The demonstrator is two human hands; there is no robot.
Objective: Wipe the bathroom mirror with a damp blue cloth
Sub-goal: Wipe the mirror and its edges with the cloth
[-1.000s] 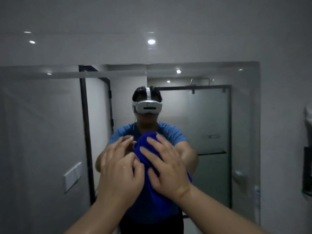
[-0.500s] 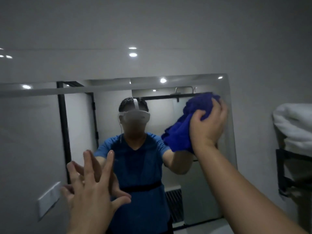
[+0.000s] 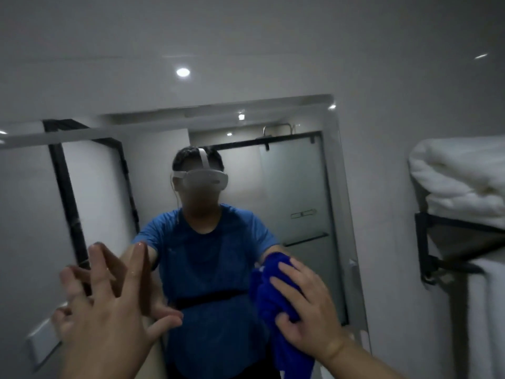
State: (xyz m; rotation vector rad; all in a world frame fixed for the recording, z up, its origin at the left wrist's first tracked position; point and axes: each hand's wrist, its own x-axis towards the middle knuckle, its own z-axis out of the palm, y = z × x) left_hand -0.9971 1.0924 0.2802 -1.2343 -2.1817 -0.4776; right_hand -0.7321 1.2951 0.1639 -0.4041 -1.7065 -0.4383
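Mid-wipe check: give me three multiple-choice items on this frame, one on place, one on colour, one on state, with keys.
1. Where is the cloth on the mirror?
A. top left
B. lower right
C. centre top

2. What colour are the folded towels on the rack?
A. white
B. blue
C. black

3. What is the left hand doing?
A. gripping the cloth
B. holding a bottle
C. open, fingers spread

Key: 1 B, the right hand presses the cloth low, near the mirror's right edge. 2 A, they are pale white. 3 C, it holds nothing.
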